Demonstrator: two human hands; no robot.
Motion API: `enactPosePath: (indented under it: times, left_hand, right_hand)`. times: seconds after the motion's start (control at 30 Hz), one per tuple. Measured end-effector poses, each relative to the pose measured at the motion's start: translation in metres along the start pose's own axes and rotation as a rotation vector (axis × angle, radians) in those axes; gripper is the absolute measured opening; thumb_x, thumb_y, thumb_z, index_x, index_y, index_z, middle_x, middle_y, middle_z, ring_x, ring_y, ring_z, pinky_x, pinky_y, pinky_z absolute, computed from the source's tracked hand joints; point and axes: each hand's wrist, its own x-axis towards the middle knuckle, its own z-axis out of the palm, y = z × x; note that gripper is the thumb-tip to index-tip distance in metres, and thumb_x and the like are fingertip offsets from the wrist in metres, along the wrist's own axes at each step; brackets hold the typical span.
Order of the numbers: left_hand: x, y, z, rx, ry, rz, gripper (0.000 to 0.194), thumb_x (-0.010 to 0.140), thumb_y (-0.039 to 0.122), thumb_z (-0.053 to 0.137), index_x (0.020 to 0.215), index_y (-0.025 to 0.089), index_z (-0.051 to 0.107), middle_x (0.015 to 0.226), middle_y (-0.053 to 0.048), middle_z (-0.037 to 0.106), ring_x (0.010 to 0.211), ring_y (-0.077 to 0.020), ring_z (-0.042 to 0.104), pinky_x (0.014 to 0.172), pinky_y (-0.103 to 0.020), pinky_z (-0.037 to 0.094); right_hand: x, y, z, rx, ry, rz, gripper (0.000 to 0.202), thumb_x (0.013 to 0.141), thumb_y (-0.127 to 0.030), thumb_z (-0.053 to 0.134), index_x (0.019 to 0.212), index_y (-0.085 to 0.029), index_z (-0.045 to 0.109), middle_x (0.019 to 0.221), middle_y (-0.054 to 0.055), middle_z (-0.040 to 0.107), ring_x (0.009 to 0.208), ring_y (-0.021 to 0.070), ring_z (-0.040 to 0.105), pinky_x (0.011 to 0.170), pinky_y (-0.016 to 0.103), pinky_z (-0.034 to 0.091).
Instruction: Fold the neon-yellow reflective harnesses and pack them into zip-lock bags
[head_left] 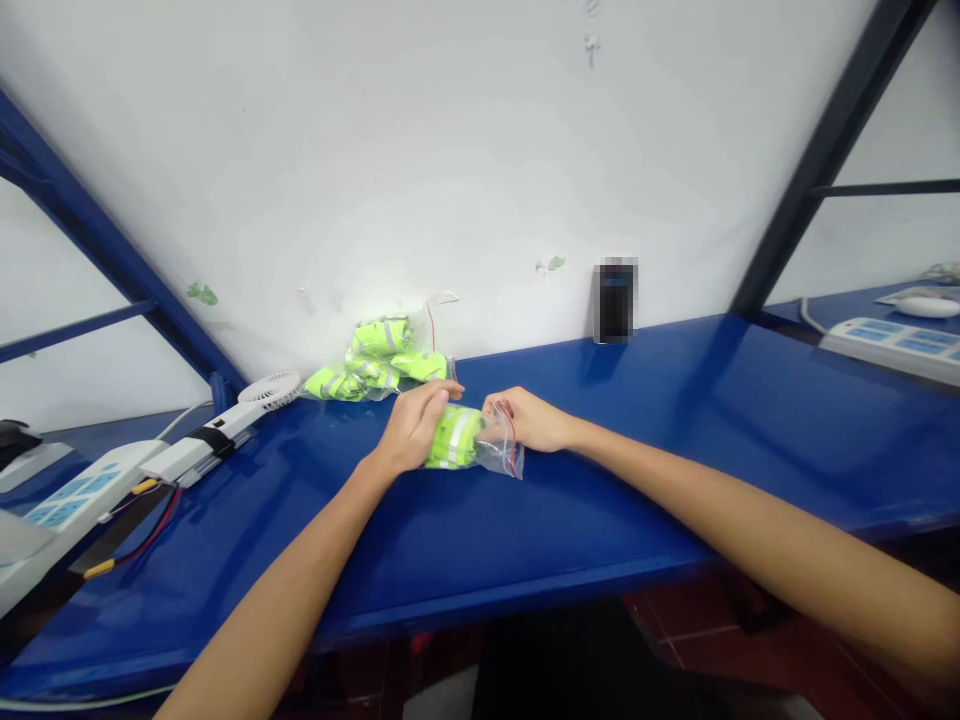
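Note:
A clear zip bag (500,457) with a red seal line lies on the blue table, holding a rolled neon-yellow garment (457,436) with pale reflective strips. My left hand (414,424) grips the filled end, its thumb on top and fingers along the far side. At the bag's mouth, my right hand (531,420) has its fingers curled in against the plastic. Whether some of those fingertips are inside the bag I cannot tell. Just beyond my left hand, several similar bagged neon-yellow bundles (379,352) are piled against the wall.
A white handheld fan (271,390) lies at the left, near a power strip (90,500) and loose wires with yellow connectors (99,569). A dark pixelated object (615,302) leans on the wall. Another power strip (904,345) is at the far right, beyond the dark frame post (806,170).

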Motion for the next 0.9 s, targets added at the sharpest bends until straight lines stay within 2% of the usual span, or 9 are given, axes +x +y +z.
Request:
enactPosePath:
  times: [0.07, 0.13, 0.27, 0.4, 0.5, 0.6, 0.7, 0.77, 0.9]
  left_hand:
    - [0.002, -0.005, -0.005, -0.019, -0.155, -0.077, 0.039, 0.097, 0.039, 0.039, 0.118, 0.017, 0.065, 0.119, -0.009, 0.069, 0.108, -0.0246, 0.063, 0.096, -0.036, 0.046]
    - [0.004, -0.009, -0.008, -0.004, -0.233, -0.12, 0.038, 0.094, 0.037, 0.045, 0.122, 0.019, 0.063, 0.124, -0.008, 0.067, 0.111, -0.0255, 0.062, 0.097, -0.037, 0.045]
    - [0.005, -0.013, -0.011, 0.015, -0.286, -0.157, 0.045, 0.089, 0.027, 0.047, 0.133, 0.02, 0.056, 0.13, -0.009, 0.062, 0.11, -0.0257, 0.06, 0.096, -0.039, 0.046]
    - [0.004, -0.009, -0.009, 0.107, -0.29, -0.138, 0.049, 0.09, 0.032, 0.049, 0.137, 0.022, 0.051, 0.137, -0.01, 0.055, 0.119, -0.0275, 0.054, 0.099, -0.041, 0.044]
    - [0.003, -0.005, -0.006, 0.195, -0.227, -0.121, 0.048, 0.092, 0.039, 0.048, 0.138, 0.023, 0.051, 0.133, -0.01, 0.056, 0.121, -0.0287, 0.052, 0.104, -0.044, 0.041]
    - [0.002, -0.001, -0.001, 0.19, -0.183, -0.04, 0.041, 0.096, 0.032, 0.039, 0.131, 0.022, 0.057, 0.129, -0.01, 0.056, 0.124, -0.0261, 0.05, 0.108, -0.043, 0.038]
    - [0.001, 0.0, 0.004, 0.131, -0.208, -0.002, 0.042, 0.097, 0.026, 0.031, 0.126, 0.022, 0.061, 0.129, -0.009, 0.056, 0.123, -0.0235, 0.052, 0.108, -0.039, 0.039]
    - [0.001, -0.001, 0.006, 0.112, -0.225, -0.024, 0.043, 0.097, 0.027, 0.03, 0.124, 0.022, 0.063, 0.128, -0.009, 0.057, 0.122, -0.0235, 0.052, 0.108, -0.04, 0.039]
    - [0.003, -0.002, 0.007, 0.075, -0.227, -0.159, 0.046, 0.097, 0.031, 0.028, 0.125, 0.023, 0.064, 0.127, -0.007, 0.06, 0.123, -0.0237, 0.052, 0.11, -0.042, 0.036]
  right_hand:
    - [0.001, 0.003, -0.005, -0.012, 0.024, -0.004, 0.027, 0.073, -0.038, 0.071, 0.079, -0.015, 0.058, 0.065, -0.004, 0.052, 0.058, 0.01, 0.046, 0.058, 0.024, 0.039]
    - [0.003, 0.011, -0.013, -0.07, 0.111, -0.02, 0.033, 0.074, -0.04, 0.071, 0.093, -0.015, 0.062, 0.07, -0.002, 0.057, 0.06, 0.0116, 0.049, 0.058, 0.024, 0.041]
    - [0.007, 0.031, -0.034, -0.254, 0.286, 0.025, 0.04, 0.08, -0.041, 0.066, 0.111, -0.016, 0.065, 0.067, -0.001, 0.06, 0.061, 0.0145, 0.054, 0.06, 0.026, 0.041]
    - [0.007, 0.04, -0.048, -0.302, 0.438, 0.046, 0.034, 0.09, -0.042, 0.053, 0.105, -0.017, 0.068, 0.066, 0.001, 0.063, 0.063, 0.0164, 0.057, 0.065, 0.029, 0.042]
    - [0.004, 0.033, -0.05, -0.271, 0.555, 0.001, 0.038, 0.095, -0.044, 0.041, 0.098, -0.017, 0.069, 0.069, 0.002, 0.063, 0.063, 0.0159, 0.056, 0.065, 0.029, 0.042]
    - [-0.002, 0.017, -0.045, -0.265, 0.513, -0.073, 0.039, 0.096, -0.045, 0.04, 0.105, -0.018, 0.067, 0.079, 0.003, 0.064, 0.064, 0.0155, 0.055, 0.065, 0.029, 0.043]
    - [-0.008, -0.001, -0.038, -0.445, 0.423, -0.227, 0.033, 0.09, -0.04, 0.055, 0.114, -0.019, 0.066, 0.101, 0.007, 0.065, 0.082, 0.0187, 0.06, 0.076, 0.032, 0.046]
    - [-0.01, -0.005, -0.034, -0.57, 0.379, -0.268, 0.03, 0.091, -0.035, 0.054, 0.114, -0.02, 0.067, 0.107, 0.009, 0.063, 0.091, 0.021, 0.06, 0.084, 0.034, 0.046]
    - [-0.007, 0.006, -0.031, -0.731, 0.215, -0.109, 0.03, 0.094, -0.033, 0.048, 0.105, -0.021, 0.073, 0.106, 0.011, 0.065, 0.097, 0.0262, 0.06, 0.087, 0.039, 0.044]
